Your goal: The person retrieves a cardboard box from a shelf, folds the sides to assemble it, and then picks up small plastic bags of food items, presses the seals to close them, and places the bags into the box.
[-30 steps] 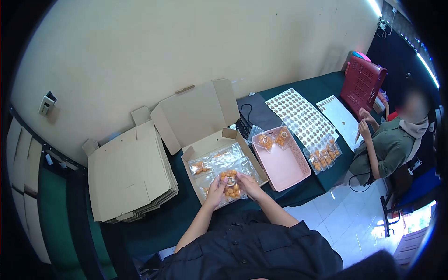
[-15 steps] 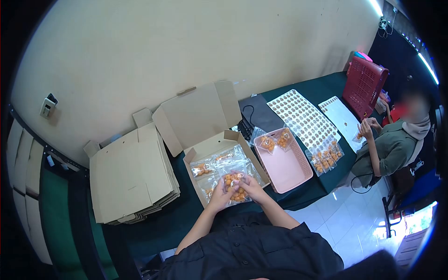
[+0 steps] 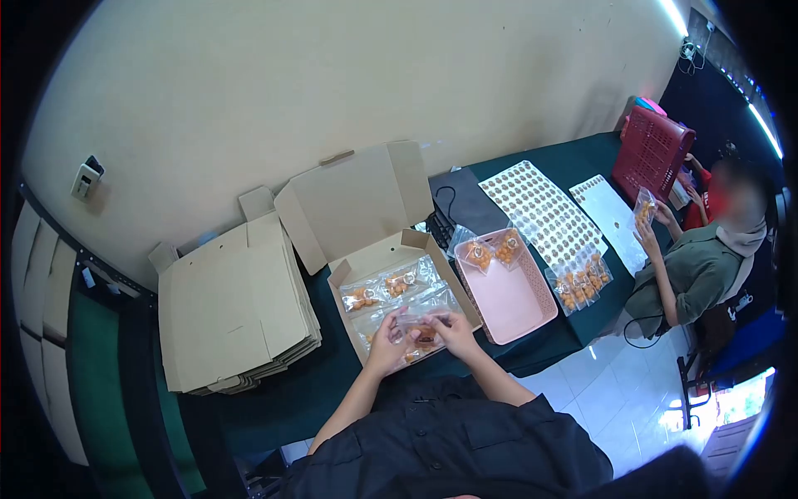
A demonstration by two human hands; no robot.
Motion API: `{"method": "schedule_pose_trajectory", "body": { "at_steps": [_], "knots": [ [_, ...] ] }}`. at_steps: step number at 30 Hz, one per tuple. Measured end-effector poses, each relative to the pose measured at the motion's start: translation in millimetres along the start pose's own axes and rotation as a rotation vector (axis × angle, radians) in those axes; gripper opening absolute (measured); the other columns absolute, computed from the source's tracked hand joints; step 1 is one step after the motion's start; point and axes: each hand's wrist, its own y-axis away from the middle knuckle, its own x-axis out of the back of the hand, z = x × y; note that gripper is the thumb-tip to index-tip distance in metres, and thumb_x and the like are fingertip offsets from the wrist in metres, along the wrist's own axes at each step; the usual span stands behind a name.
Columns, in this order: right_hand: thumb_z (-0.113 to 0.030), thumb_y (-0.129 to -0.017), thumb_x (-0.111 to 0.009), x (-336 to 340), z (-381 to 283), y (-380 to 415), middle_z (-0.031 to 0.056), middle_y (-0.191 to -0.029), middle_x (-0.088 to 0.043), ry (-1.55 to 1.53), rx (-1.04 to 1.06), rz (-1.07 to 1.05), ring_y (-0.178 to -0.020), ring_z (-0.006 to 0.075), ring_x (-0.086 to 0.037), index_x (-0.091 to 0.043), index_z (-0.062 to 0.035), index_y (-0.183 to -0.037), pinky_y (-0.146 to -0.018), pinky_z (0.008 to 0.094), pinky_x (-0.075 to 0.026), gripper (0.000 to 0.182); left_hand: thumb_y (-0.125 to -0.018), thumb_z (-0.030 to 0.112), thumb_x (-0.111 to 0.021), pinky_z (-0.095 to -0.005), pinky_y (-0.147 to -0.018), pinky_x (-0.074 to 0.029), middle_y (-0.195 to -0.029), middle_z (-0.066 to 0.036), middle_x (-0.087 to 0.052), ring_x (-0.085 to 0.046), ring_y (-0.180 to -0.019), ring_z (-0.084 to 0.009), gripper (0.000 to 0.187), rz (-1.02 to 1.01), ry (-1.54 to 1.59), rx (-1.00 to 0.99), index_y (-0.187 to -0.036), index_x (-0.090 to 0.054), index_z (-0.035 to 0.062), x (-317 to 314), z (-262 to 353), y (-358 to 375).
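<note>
My left hand (image 3: pixel 385 345) and my right hand (image 3: pixel 456 335) pinch a clear plastic pouch (image 3: pixel 423 333) with round orange snacks inside, one hand at each side. The pouch is held over the front part of an open cardboard box (image 3: pixel 352 273), whose lid (image 3: pixel 356 202) stands up against the wall. Inside the box lie several flat clear pouches (image 3: pixel 400 283) of the same orange snacks, some hidden by my hands. Just right of the box, a pink basket (image 3: pixel 510 309) carries two snack pouches (image 3: pixel 480 254) at its back end.
Flattened cardboard boxes (image 3: pixel 227 314) are stacked at left. Sticker sheets (image 3: pixel 542 202) and more pouches (image 3: pixel 579 283) lie at right on the dark green cloth (image 3: pixel 573 150). A person (image 3: pixel 700 264) holds a pouch (image 3: pixel 644 206) near a red basket (image 3: pixel 652 152).
The held pouch has been tilted and its top raised, uncovering a pouch behind it in the box. The co-worker has lifted a pouch higher.
</note>
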Motion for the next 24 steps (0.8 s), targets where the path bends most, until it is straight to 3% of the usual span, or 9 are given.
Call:
{"method": "schedule_pose_trajectory", "body": {
  "at_steps": [5, 7, 11, 13, 15, 16, 20, 22, 24],
  "knots": [
    [-0.027, -0.094, -0.040, 6, 22, -1, 0.0085, -0.099, -0.062, -0.016, 0.107, -0.255, -0.093, 0.0147, -0.056, -0.063, 0.0016, -0.098, -0.087, 0.0288, -0.040, 0.036, -0.085, 0.013, -0.058, -0.0255, -0.080, -0.043, -0.087, -0.004, -0.063, -0.056, -0.092, -0.0122, 0.023, 0.029, -0.258, 0.085, -0.105, -0.059, 0.0005, 15, 8, -4],
    [-0.029, -0.094, -0.039, 13, 13, -1, 0.0095, -0.099, -0.062, -0.063, 0.062, -0.304, -0.095, 0.0165, -0.056, -0.061, 0.0019, -0.101, -0.089, 0.0294, -0.039, 0.038, -0.088, 0.017, -0.053, -0.0262, -0.078, -0.043, -0.080, -0.003, -0.065, -0.057, -0.086, -0.0120, 0.023, -0.018, -0.159, -0.078, -0.101, -0.062, 0.0008, 17, 6, -6],
    [-0.031, -0.096, -0.032, 27, 34, -6, 0.0107, -0.107, -0.058, -0.110, -0.033, -0.308, -0.101, 0.0192, -0.053, -0.057, 0.0024, -0.109, -0.092, 0.0300, -0.037, 0.044, -0.089, 0.018, -0.050, -0.0283, -0.084, -0.041, -0.100, -0.007, -0.062, -0.055, -0.095, -0.0136, 0.030, -0.166, -0.165, 0.027, -0.114, -0.055, 0.0017, 23, 13, -9],
    [-0.031, -0.096, -0.032, 21, 11, -2, 0.0113, -0.110, -0.055, 0.049, 0.124, -0.148, -0.104, 0.0203, -0.051, -0.055, 0.0024, -0.112, -0.093, 0.0304, -0.035, 0.043, -0.089, 0.021, -0.050, -0.0306, -0.091, -0.038, -0.120, -0.010, -0.052, -0.050, -0.106, -0.0167, 0.041, 0.094, -0.063, -0.200, -0.126, -0.043, 0.0033, 12, 15, -8],
    [-0.028, -0.094, -0.035, 13, 3, -6, 0.0144, -0.115, -0.049, 0.301, 0.433, 0.114, -0.106, 0.0244, -0.047, -0.053, -0.0002, -0.115, -0.092, 0.0327, -0.034, 0.039, -0.089, 0.023, -0.051, -0.0312, -0.094, -0.036, -0.126, -0.011, -0.045, -0.046, -0.112, -0.0181, 0.047, 0.041, -0.103, -0.195, -0.130, -0.037, 0.0043, 13, 15, -8],
    [-0.028, -0.094, -0.035, 8, 3, -5, 0.0144, -0.115, -0.049, 0.301, 0.428, 0.112, -0.106, 0.0244, -0.047, -0.053, -0.0002, -0.115, -0.092, 0.0327, -0.034, 0.039, -0.089, 0.024, -0.051, -0.0319, -0.097, -0.033, -0.132, -0.012, -0.039, -0.041, -0.117, -0.0196, 0.053, -0.014, -0.145, -0.192, -0.134, -0.031, 0.0053, 13, 16, -7],
    [-0.029, -0.091, -0.041, -24, -7, 2, 0.0145, -0.114, -0.046, 0.425, 0.521, 0.102, -0.108, 0.0274, -0.044, -0.053, 0.0002, -0.114, -0.094, 0.0359, -0.032, 0.039, -0.085, 0.022, -0.058, -0.0328, -0.098, -0.032, -0.134, -0.014, -0.035, -0.036, -0.122, -0.0218, 0.058, -0.001, -0.041, -0.295, -0.133, -0.030, 0.0028, -18, 20, 3],
    [-0.027, -0.090, -0.044, -30, -9, 1, 0.0158, -0.112, -0.045, 0.349, 0.564, 0.069, -0.107, 0.0292, -0.043, -0.054, 0.0004, -0.109, -0.094, 0.0367, -0.032, 0.035, -0.084, 0.021, -0.060, -0.0310, -0.096, -0.033, -0.129, -0.014, -0.041, -0.039, -0.118, -0.0209, 0.057, 0.082, -0.020, -0.317, -0.130, -0.034, 0.0011, -18, 15, 4],
    [-0.027, -0.087, -0.051, -28, -7, -5, 0.0132, -0.111, -0.044, 0.497, 0.543, 0.106, -0.107, 0.0254, -0.043, -0.050, -0.0019, -0.118, -0.092, 0.0337, -0.034, 0.040, -0.084, 0.023, -0.060, -0.0283, -0.091, -0.037, -0.117, -0.011, -0.050, -0.047, -0.108, -0.0173, 0.047, 0.112, -0.060, -0.256, -0.122, -0.043, 0.0000, -7, 6, 3]
  ]
}}
